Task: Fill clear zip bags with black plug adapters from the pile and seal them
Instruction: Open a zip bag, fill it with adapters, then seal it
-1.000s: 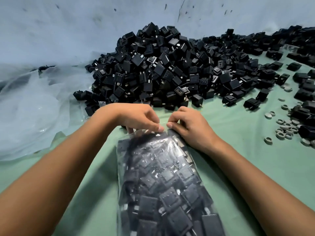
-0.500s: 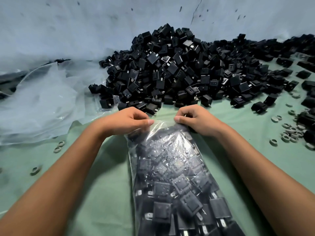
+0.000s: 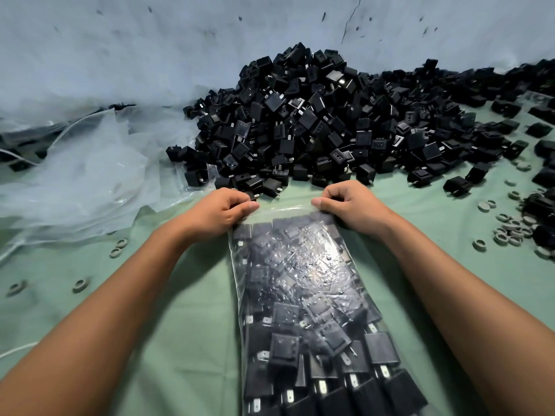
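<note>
Since the frame half a second earlier, the two hands have been drawn apart along the top edge of the bag (image 3: 303, 283); the thumbs, then close together near the middle, are now set at the two top corners. The top strip is stretched flat and taut between them.

The left hand (image 3: 223, 210) is curled, with the bag's left corner pinched between thumb and fingers. The right hand (image 3: 348, 205) is curled likewise, with the right corner pinched.

The bag is laid flat on the green cloth (image 3: 186, 325), its mouth toward the pile (image 3: 324, 127) and just short of it, its length running back between the forearms. It is packed full of black adapters, with metal prongs seen through the plastic near the lower edge. Glare is thrown off its upper middle. Whether the zip is fully closed cannot be told.

Loose clear plastic (image 3: 75, 175) is heaped at left, and grey rings (image 3: 510, 229) are scattered at right.
</note>
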The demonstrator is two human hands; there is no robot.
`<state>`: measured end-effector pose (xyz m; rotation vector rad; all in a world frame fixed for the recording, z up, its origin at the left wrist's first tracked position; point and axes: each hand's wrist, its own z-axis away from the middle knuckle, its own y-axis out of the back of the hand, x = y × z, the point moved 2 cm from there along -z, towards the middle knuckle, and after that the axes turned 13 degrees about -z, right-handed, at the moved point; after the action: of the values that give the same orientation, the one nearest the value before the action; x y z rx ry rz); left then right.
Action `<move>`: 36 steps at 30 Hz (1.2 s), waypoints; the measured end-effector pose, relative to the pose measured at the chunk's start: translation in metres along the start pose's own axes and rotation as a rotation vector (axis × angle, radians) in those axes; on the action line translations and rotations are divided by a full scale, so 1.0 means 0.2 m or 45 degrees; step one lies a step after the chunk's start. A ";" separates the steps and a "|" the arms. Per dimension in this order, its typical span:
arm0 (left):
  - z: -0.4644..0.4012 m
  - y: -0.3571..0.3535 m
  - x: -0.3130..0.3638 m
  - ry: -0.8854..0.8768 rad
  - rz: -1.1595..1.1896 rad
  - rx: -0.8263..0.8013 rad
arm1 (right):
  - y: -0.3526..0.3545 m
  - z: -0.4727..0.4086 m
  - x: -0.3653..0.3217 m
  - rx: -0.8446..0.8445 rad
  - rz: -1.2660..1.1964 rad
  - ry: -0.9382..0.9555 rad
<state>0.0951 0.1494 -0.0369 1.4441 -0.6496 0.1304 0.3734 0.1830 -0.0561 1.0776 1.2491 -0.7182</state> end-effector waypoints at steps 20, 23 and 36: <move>-0.40 -0.17 0.33 -0.085 0.143 -0.265 | 0.04 -0.04 0.06 0.324 -0.078 0.048; -0.40 -0.18 0.31 -0.087 0.277 -0.281 | 0.05 -0.03 0.07 0.252 -0.122 0.031; -0.42 -0.15 0.34 0.089 0.334 -0.376 | 0.05 -0.01 0.07 0.165 -0.415 0.047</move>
<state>0.1928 0.2048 -0.0297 1.0629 -0.7646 0.2769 0.3850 0.1912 -0.0665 1.0049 1.4438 -1.0426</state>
